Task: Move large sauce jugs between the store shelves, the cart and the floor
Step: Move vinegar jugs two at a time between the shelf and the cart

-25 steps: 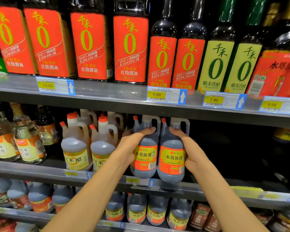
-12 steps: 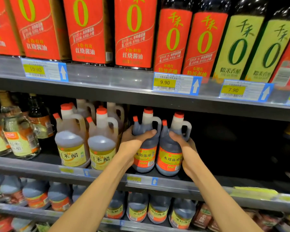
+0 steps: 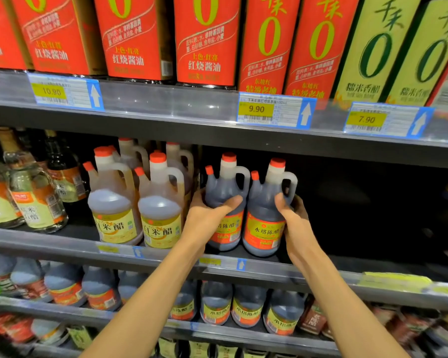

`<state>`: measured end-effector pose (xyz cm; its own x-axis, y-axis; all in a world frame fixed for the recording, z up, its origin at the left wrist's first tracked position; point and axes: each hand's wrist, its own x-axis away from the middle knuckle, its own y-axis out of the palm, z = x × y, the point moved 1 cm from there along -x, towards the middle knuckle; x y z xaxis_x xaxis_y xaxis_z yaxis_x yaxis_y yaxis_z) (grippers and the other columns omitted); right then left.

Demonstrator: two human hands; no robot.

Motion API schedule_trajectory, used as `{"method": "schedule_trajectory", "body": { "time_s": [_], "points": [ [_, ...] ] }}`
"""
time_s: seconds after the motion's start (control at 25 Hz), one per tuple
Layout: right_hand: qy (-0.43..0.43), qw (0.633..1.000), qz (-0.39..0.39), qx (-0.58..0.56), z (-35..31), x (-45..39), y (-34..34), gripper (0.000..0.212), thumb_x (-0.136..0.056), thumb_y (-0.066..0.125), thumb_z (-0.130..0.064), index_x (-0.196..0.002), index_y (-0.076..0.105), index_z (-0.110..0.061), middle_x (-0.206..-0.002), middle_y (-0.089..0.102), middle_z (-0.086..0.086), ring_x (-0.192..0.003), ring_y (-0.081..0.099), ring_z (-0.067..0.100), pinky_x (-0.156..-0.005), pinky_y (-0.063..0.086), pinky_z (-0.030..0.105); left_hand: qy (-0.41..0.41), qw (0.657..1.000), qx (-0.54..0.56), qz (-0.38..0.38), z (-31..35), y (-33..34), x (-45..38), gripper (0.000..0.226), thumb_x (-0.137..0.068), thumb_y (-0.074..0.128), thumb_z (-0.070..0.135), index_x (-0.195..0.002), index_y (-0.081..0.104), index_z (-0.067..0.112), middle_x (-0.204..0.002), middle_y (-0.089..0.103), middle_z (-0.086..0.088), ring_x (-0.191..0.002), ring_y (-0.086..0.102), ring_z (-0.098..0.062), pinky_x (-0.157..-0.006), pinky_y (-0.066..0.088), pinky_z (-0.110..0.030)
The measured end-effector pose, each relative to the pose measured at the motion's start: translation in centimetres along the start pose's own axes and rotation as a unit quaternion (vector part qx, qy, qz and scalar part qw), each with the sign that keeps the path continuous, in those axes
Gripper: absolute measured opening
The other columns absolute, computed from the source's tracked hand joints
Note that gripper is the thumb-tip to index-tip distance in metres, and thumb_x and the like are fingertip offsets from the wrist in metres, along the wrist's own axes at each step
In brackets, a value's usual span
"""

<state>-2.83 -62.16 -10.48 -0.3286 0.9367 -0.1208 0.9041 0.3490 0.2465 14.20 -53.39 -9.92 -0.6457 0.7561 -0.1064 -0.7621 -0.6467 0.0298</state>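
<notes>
Both hands have slid farther round the two dark jugs since a moment ago, thumbs now pressed across the front shoulders as the view draws closer to the shelves. Above the grip runs the top shelf, lined with tall red-labelled bottles and, farther right, green-labelled bottles, with price tags reading 10.90, 9.90 and 7.90 along its edge. Both jugs stand upright and side by side on the middle shelf, near its front lip. The left hand wraps the left dark jug, thumb over the front and fingers curled behind it. The right hand clasps the right dark jug the same way, its fingers just below the handle. Just left of the grip stand pale jugs with yellow labels and red caps, and beyond them clear glass bottles. Right of the grip, the middle shelf lies in deep shadow. Below the forearms, the lower shelf holds a row of more dark jugs.
</notes>
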Motion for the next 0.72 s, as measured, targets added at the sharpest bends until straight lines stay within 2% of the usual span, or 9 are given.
{"method": "schedule_trajectory", "body": {
  "time_s": [0.08,0.16,0.28,0.36,0.56,0.72],
  "points": [
    [0.007,1.0,-0.002,0.028,0.6,0.7,-0.4,0.089,-0.068,0.086,-0.055,-0.142,0.05,-0.021,-0.131,0.068,-0.001,-0.113,0.07,0.015,-0.09,0.058,0.035,-0.018,0.999,-0.031,0.013,-0.6,-0.2,0.7,0.066,-0.065,0.091,0.049,-0.118,0.064,0.02,-0.112,0.071,0.006,-0.104,0.068,-0.013,-0.085,0.054,-0.033],
    [0.014,0.997,-0.016,0.073,1.2,1.2,-0.5,0.091,-0.067,0.088,-0.05,-0.143,0.048,-0.02,-0.13,0.068,-0.002,-0.113,0.069,0.014,-0.092,0.058,0.036,-0.03,0.997,-0.062,0.021,-0.8,0.0,1.5,0.066,-0.057,0.09,0.059,-0.106,0.069,0.021,-0.107,0.074,0.004,-0.101,0.07,-0.016,-0.085,0.058,-0.037],
    [-0.003,0.989,-0.019,0.147,1.5,1.3,-0.1,0.078,-0.075,0.089,-0.024,-0.139,0.044,-0.017,-0.119,0.067,-0.004,-0.101,0.069,0.007,-0.075,0.057,0.021,-0.017,0.99,-0.126,0.067,-0.9,0.6,1.8,0.088,-0.057,0.09,0.06,-0.124,0.062,0.011,-0.116,0.07,-0.001,-0.105,0.067,-0.02,-0.081,0.055,-0.034],
    [-0.012,0.984,-0.019,0.179,1.9,0.8,-0.2,0.08,-0.074,0.091,-0.017,-0.137,0.041,-0.017,-0.115,0.066,-0.006,-0.1,0.068,0.008,-0.077,0.056,0.025,0.003,0.985,-0.158,0.076,-1.1,0.7,1.5,0.088,-0.058,0.091,0.057,-0.126,0.06,0.01,-0.118,0.07,-0.002,-0.106,0.067,-0.021,-0.078,0.054,-0.032],
    [-0.021,0.971,-0.023,0.236,2.3,-0.4,-0.5,0.078,-0.069,0.093,-0.025,-0.131,0.045,-0.02,-0.11,0.067,-0.006,-0.101,0.069,0.013,-0.086,0.058,0.037,0.032,0.981,-0.173,0.087,-1.1,0.5,0.6,0.084,-0.061,0.093,0.05,-0.127,0.058,0.011,-0.121,0.071,-0.004,-0.111,0.067,-0.024,-0.081,0.052,-0.03],
    [-0.005,0.965,-0.028,0.261,2.8,-2.8,-0.2,0.099,-0.046,0.093,-0.054,-0.131,0.049,-0.027,-0.116,0.071,-0.005,-0.103,0.072,0.015,-0.089,0.061,0.044,0.041,0.988,-0.131,0.07,-1.7,0.7,-1.0,0.079,-0.063,0.094,0.043,-0.126,0.056,0.013,-0.117,0.07,0.001,-0.11,0.067,-0.021,-0.089,0.055,-0.033]
  ]
}}
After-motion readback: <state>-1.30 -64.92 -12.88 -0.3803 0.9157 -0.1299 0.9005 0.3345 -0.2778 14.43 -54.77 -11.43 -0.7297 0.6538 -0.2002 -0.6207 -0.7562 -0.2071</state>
